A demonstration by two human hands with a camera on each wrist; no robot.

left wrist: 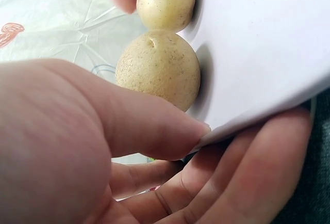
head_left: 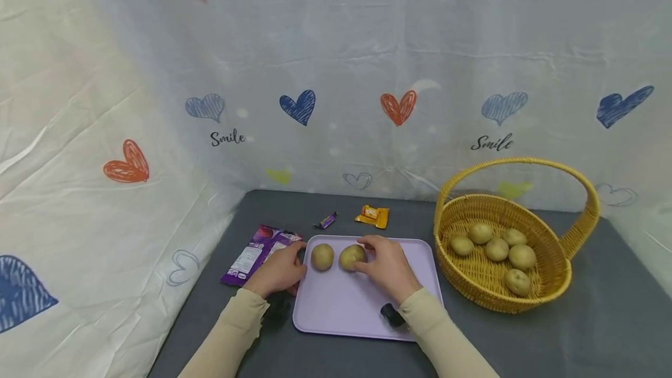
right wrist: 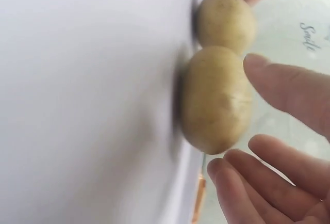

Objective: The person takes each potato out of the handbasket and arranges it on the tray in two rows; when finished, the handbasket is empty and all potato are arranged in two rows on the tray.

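My left hand (head_left: 280, 268) grips the left edge of a lilac tray (head_left: 341, 308); in the left wrist view the thumb lies on the rim and the fingers are underneath. Two potatoes rest side by side on the tray. The left potato (head_left: 322, 256) lies near the left hand. Around the right potato (head_left: 350, 257) my right hand (head_left: 388, 264) is spread. The right wrist view shows its thumb close to that potato (right wrist: 216, 100) and the loosely bent fingers just beside it, with small gaps.
A yellow wicker basket (head_left: 504, 303) with a tall handle stands right of the tray, holding several potatoes (head_left: 496, 249). A purple snack bag (head_left: 257, 252) lies at the left. Behind the tray are a small purple wrapped sweet (head_left: 328, 220) and an orange packet (head_left: 373, 215).
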